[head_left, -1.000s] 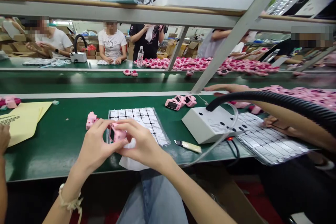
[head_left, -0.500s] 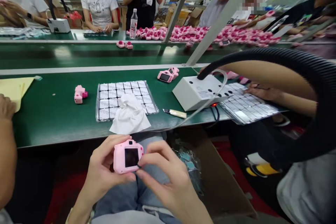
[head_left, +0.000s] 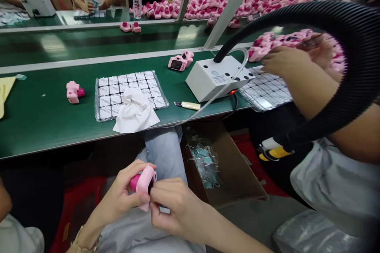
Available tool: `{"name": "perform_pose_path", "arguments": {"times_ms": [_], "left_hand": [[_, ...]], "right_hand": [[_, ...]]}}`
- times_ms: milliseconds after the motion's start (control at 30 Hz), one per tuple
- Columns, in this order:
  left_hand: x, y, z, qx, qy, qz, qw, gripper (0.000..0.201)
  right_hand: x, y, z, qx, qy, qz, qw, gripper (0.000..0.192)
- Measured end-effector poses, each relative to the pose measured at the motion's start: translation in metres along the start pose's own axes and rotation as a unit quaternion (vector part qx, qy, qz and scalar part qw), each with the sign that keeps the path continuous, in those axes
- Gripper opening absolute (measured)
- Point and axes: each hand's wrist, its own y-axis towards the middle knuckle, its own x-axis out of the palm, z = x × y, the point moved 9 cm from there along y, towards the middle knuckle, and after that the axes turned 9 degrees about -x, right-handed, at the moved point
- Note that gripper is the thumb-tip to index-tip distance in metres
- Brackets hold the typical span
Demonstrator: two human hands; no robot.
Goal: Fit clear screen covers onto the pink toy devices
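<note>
Both hands work low over the lap, below the table edge. Left hand [head_left: 123, 195] grips a pink toy camera [head_left: 144, 185], fingers wrapped round its left side, the darker pink lens poking out toward the thumb. Right hand [head_left: 170, 205] is closed against the camera's right edge, fingertips pinched at it; looks like they pick at something small there, but it is too hidden to tell what. The camera is tilted, screen side facing mostly to the right hand.

On the green table [head_left: 44, 126] ahead: a white cloth [head_left: 135, 114] bunched up, lying partly on a tray of small white stickers [head_left: 124, 87] (clear plastic sheet under them). Left of the tray lies another pink camera [head_left: 73, 91], apart from it. Right of the tray sits a white box [head_left: 215, 77] with a black hose [head_left: 341, 47] arching out of it, and a small scraper [head_left: 187, 105] just in front. Two more cameras [head_left: 180, 61] stand behind the box.

A co-worker's hand [head_left: 280, 61] at right rests over a second sticker tray [head_left: 267, 91]. A cardboard box [head_left: 225, 166] sits on the floor under the table.
</note>
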Motion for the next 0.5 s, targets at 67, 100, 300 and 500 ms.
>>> {"name": "perform_pose_path", "arguments": {"times_ms": [67, 100, 300, 500], "left_hand": [[0.004, 0.001, -0.004, -0.015, -0.013, 0.003, 1.0, 0.063], [0.006, 0.002, -0.006, -0.026, -0.016, 0.0, 1.0, 0.063], [0.015, 0.007, -0.023, -0.113, -0.008, -0.033, 0.993, 0.07], [0.021, 0.015, -0.034, -0.151, -0.049, -0.083, 0.984, 0.072]], "right_hand": [[-0.003, -0.004, 0.002, -0.011, -0.021, 0.056, 0.998, 0.025], [-0.004, -0.005, 0.0, -0.023, -0.041, 0.075, 0.996, 0.026], [-0.016, -0.014, -0.003, -0.08, -0.147, 0.154, 0.974, 0.035], [-0.012, -0.015, 0.016, -0.05, -0.07, 0.18, 0.98, 0.03]]}}
